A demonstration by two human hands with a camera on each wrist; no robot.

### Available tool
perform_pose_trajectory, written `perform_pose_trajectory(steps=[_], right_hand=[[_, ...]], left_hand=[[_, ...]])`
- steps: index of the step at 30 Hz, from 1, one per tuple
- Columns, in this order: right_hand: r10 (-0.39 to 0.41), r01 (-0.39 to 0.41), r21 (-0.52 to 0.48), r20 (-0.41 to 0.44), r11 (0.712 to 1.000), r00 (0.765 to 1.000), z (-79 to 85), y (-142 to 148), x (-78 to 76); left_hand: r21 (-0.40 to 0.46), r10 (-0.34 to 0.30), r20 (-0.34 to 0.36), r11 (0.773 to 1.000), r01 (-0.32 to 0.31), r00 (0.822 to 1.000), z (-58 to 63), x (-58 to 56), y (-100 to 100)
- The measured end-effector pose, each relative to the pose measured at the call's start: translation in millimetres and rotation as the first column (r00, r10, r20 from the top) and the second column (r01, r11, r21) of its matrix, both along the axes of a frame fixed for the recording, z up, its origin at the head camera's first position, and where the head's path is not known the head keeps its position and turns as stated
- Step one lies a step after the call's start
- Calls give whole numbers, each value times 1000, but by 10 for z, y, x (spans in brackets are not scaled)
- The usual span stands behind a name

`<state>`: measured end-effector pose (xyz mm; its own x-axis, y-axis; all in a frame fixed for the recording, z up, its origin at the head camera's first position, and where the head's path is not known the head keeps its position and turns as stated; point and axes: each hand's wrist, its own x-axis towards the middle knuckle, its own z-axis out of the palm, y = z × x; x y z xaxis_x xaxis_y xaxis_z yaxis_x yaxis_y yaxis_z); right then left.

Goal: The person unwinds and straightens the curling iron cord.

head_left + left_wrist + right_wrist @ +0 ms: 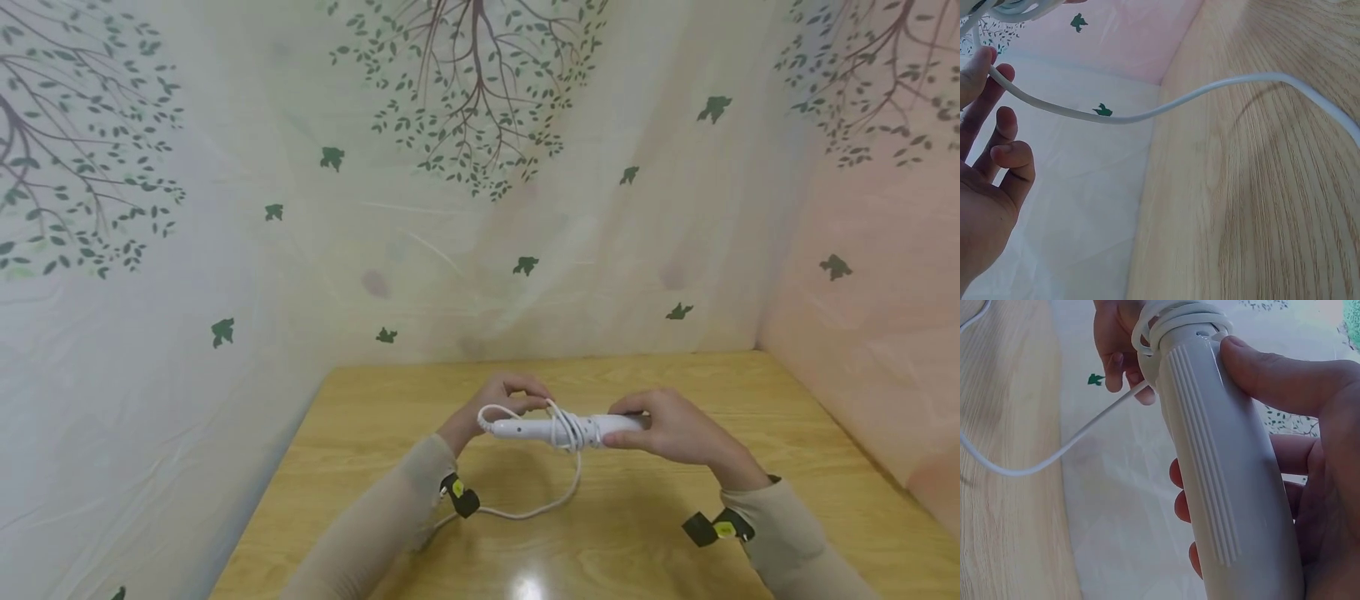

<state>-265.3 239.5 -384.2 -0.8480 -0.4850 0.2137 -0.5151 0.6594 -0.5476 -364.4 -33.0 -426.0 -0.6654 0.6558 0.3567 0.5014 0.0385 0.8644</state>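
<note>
A white hair straightener (525,430) is held level above the table, its white cord (538,511) coiled several times round its middle. My right hand (678,429) grips one end, thumb on the near side. In the right wrist view, the ridged casing (1229,456) lies between the thumb and the curled fingers. At the coils, my left hand (501,400) pinches the cord between thumb and forefinger; the left wrist view shows its other fingers loosely bent. From there the loose cord (1129,119) sags toward the tabletop. Its far end is hidden behind the left forearm.
The wooden table (637,533) has its far edge against a pale sheet (450,292) printed with trees and green leaves. Similar sheeting hangs at the left and right sides. Both wrists wear dark camera straps (459,495).
</note>
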Motion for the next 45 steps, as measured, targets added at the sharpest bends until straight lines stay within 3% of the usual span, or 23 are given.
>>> perform_pose_trajectory(steps=[11,20,31,45], right_hand=[[45,-48,27,81,999,996,-28,73,17],[66,-70,43,82,997,994,-76,107,21],[-29,20,106,89,994,996,-141,165,-18],[-137,124,107,117,986,984,-186,270,-48]], left_hand=[[-56,-41,-80,998,37,996,10,-61,-164],[-87,-78,-122,994,68,989,59,-52,-234],[-122,-44,-84,992,34,995,97,43,-287],[-95,22,-86,995,-30,996,0,41,-401]])
